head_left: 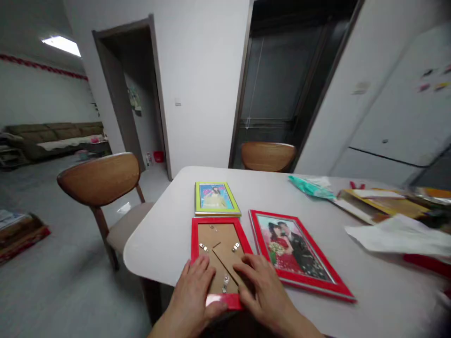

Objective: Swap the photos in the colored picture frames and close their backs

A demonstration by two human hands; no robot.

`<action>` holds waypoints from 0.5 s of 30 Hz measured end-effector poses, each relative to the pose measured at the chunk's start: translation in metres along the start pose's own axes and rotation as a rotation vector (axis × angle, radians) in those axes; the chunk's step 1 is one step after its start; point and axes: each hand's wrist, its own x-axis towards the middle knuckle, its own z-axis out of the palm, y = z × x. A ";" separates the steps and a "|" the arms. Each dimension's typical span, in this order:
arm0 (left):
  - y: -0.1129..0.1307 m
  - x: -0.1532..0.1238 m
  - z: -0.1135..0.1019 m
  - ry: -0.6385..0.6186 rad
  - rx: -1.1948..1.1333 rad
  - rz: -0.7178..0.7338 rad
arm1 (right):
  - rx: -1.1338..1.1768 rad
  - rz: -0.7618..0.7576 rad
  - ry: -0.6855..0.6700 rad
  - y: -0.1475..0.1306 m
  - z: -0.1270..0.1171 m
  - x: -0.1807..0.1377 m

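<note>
A red picture frame [245,234] lies face down at the near edge of the white table, its brown backing board [220,237] showing. Small metal clips sit around the board, and a dark strip, possibly a stand leg or slot, runs diagonally across it. My left hand [193,293] grips the lower left corner, fingers over the side and board, thumb at the bottom rim. On the lower right, my right hand [262,291] holds the frame with bent fingers pressing the board. The frame's front is hidden.
Beyond it lies a yellow-green picture frame [228,188], face up. A larger red picture frame [310,281] with a couple's photo lies to the right. Farther right are a teal packet [310,187], cardboard [387,204] and white paper [398,234]. Two wooden chairs [102,180] stand around the table [158,234].
</note>
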 end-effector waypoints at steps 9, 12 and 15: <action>0.003 -0.001 -0.004 0.029 -0.020 -0.002 | -0.091 0.050 -0.017 0.009 -0.013 0.031; 0.007 -0.002 -0.003 0.043 -0.010 -0.019 | -0.163 0.095 -0.027 0.012 -0.010 0.041; 0.009 0.000 0.001 0.055 -0.002 -0.050 | -0.136 0.099 -0.061 0.011 -0.009 0.042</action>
